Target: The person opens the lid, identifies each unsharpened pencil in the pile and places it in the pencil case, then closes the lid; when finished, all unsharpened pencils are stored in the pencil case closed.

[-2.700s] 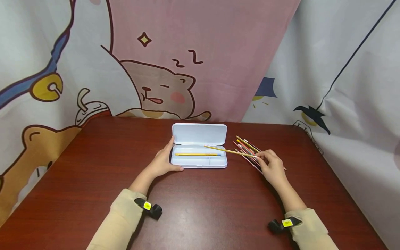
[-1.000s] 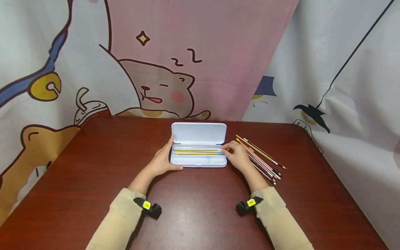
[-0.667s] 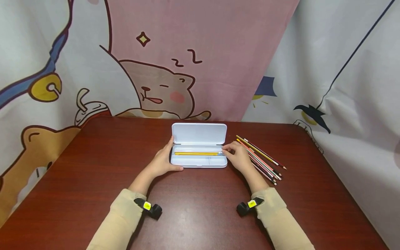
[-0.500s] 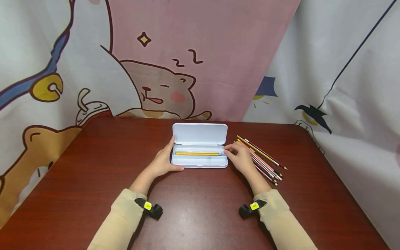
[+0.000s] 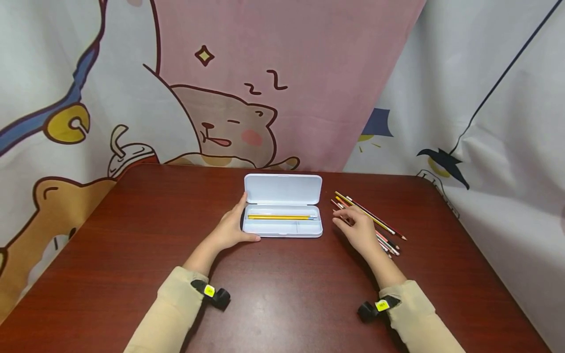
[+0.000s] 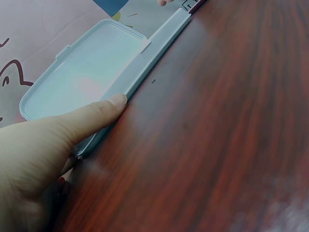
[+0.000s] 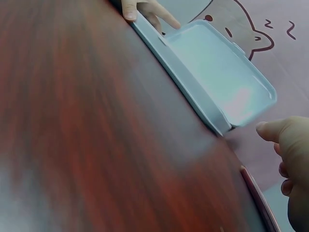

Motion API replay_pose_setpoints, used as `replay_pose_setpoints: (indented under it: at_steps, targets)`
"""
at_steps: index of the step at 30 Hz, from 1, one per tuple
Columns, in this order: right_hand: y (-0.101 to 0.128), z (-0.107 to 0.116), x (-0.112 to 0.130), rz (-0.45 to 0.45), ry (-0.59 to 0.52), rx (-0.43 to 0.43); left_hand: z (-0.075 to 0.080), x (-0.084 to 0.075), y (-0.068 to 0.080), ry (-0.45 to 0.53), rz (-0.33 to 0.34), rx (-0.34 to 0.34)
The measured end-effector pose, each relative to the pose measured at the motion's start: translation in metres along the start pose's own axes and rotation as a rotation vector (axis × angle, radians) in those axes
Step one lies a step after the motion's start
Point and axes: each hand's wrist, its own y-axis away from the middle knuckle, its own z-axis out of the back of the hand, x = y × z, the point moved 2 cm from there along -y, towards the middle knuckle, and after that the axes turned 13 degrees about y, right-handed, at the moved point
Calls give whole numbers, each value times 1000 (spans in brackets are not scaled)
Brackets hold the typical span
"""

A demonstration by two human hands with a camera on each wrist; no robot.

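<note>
Head view, left to right, from where I stand. Item: left hand (image 5: 227, 229), grip clamped about the left end of the case (image 5: 270, 229). Item: case, white, lid (image 5: 282, 189) raised, set on the worktop (image 5: 282, 299); probably light, stiff and inclined to slide, best held by its ends. Item: yellow pencils (image 5: 278, 217), seemingly two, lying lengthwise inside. Item: right hand (image 5: 359, 232), above the loose pencils (image 5: 385, 225), grip slightly apart, holding nothing I can see. Item: loose pencils, piled right of the case; likely light, rigid, quick to roll, tips fragile; best pinched near one end.
</note>
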Motion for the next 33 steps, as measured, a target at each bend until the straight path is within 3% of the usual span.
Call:
replay_pose_setpoints:
  at_steps: [21, 33]
  targets:
    - [31, 67, -60, -112, 184, -31, 0, -1, 0, -5, -13, -3]
    - [37, 79, -87, -182, 297, 7, 1, -2, 0, -3, 9, 1]
